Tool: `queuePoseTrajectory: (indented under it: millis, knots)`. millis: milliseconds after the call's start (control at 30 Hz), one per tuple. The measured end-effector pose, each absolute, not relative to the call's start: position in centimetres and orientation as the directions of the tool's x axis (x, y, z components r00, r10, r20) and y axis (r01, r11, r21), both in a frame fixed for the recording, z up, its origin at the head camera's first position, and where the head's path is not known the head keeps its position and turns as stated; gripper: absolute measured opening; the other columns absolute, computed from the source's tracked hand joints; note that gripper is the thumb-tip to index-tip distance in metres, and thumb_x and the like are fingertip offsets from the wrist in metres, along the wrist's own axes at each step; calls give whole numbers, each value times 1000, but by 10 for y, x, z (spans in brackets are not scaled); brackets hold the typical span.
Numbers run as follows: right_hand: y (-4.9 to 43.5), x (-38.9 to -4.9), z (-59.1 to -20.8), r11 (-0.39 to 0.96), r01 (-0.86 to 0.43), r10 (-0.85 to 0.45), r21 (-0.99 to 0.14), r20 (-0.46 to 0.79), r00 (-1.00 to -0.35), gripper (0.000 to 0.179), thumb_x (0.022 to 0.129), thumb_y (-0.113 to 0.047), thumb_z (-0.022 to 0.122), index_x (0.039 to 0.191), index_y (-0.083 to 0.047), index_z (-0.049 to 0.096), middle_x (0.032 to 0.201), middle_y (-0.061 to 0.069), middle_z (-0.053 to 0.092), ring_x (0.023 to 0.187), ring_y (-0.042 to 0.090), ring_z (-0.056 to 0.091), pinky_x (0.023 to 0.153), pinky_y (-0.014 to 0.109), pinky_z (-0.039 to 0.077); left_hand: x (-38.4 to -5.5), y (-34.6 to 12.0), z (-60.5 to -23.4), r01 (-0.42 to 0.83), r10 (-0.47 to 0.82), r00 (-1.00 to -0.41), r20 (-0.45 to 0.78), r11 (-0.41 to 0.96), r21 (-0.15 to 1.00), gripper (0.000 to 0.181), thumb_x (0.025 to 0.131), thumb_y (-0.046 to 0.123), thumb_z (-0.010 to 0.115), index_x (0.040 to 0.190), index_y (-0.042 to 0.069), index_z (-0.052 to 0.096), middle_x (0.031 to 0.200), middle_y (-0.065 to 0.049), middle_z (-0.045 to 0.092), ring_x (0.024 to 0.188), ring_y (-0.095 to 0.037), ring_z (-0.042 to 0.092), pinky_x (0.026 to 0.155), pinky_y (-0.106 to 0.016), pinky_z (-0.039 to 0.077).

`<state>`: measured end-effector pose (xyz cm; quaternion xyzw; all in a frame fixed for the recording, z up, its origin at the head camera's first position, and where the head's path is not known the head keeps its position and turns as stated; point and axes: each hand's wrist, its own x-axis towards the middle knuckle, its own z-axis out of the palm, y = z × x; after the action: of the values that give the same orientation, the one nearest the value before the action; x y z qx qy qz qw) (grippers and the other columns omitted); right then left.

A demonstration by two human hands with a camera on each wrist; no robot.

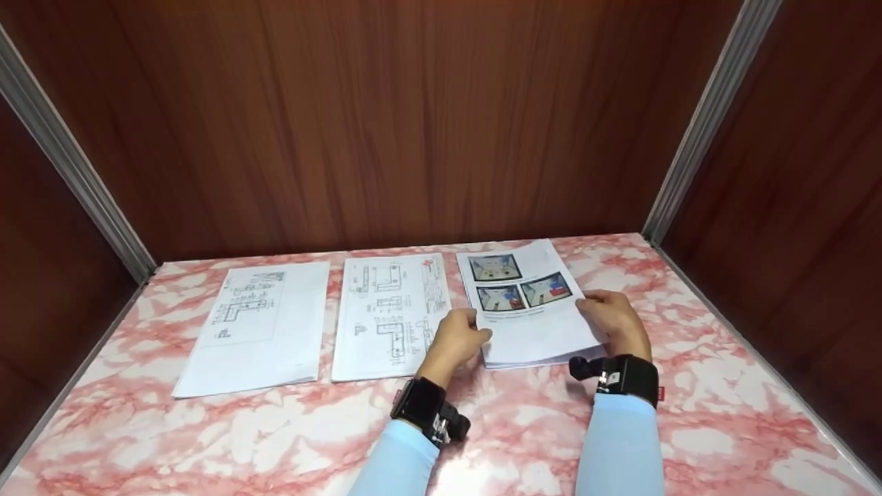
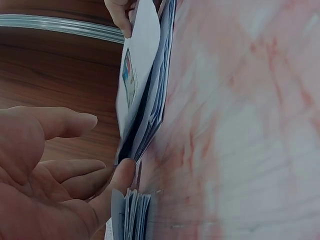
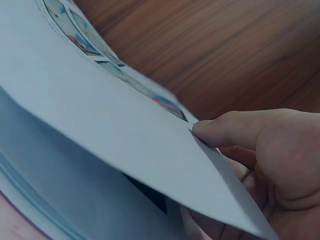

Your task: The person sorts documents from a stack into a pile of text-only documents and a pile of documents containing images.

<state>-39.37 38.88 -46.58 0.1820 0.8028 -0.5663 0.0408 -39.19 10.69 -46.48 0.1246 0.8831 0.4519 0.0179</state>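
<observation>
On the right of the table lies a stack of printed papers [image 1: 530, 337], its top sheet showing three colour pictures. My right hand [image 1: 613, 320] pinches the right edge of that top sheet [image 3: 130, 140], thumb above and fingers beneath. The sheet's near part is lifted and bowed, with a gap over the papers below. My left hand [image 1: 456, 337] is at the stack's left edge, its thumb apart from the fingers. In the left wrist view one finger of the left hand [image 2: 45, 175] is at the stack's near corner; whether it touches, I cannot tell.
A middle stack of technical drawings [image 1: 372, 310] lies just left of the left hand. Farther left is another drawing stack [image 1: 296, 344]. Brown wood-grain panels [image 1: 386, 124] with metal corner posts [image 1: 716, 103] enclose the red-and-white marbled table [image 1: 275, 441].
</observation>
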Motion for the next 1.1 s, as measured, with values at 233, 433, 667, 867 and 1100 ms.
queuePoseTrajectory:
  millis: [233, 433, 667, 867, 1100]
  knots:
    - [389, -395, -470, 377, 296, 262, -878, -205, -943, 45, 92, -29, 49, 133, -9, 48, 119, 18, 58, 84, 18, 62, 71, 29, 52, -391, 107, -462, 177, 232, -971, 50, 566, 805, 19, 76, 19, 66, 70, 7, 53, 61, 1, 46, 61, -16, 47, 55, -26, 38]
    - [389, -394, -469, 414, 345, 299, -842, -232, -926, 48, 92, -31, 49, 136, -12, 46, 127, 15, 53, 97, 22, 58, 79, 30, 48, -389, 107, -460, 161, 238, -971, 27, 568, 807, 39, 77, 22, 66, 106, -5, 63, 101, -17, 67, 88, -23, 60, 82, -35, 50]
    - [390, -391, -461, 324, 394, 340, -860, -283, -897, 51, 92, -32, 49, 139, -14, 41, 143, 11, 40, 126, 25, 39, 105, 41, 35, -389, 106, -459, 160, 235, -972, 25, 578, 800, 48, 77, 23, 66, 115, -6, 59, 112, -19, 64, 101, -26, 61, 90, -37, 48]
    - [392, -391, -462, 349, 355, 324, -867, -243, -914, 51, 92, -31, 51, 137, -8, 43, 141, 13, 43, 124, 24, 45, 104, 38, 39, -390, 106, -460, 169, 228, -973, 38, 588, 791, 44, 77, 21, 65, 112, -6, 61, 104, -18, 66, 96, -26, 61, 88, -37, 49]
    - [391, -394, -462, 318, 392, 320, -863, -292, -901, 52, 92, -31, 51, 138, -10, 42, 143, 11, 41, 126, 25, 43, 107, 40, 35, -391, 106, -460, 150, 219, -975, 26, 575, 804, 47, 78, 21, 64, 117, -5, 59, 110, -19, 65, 102, -26, 60, 94, -37, 47]
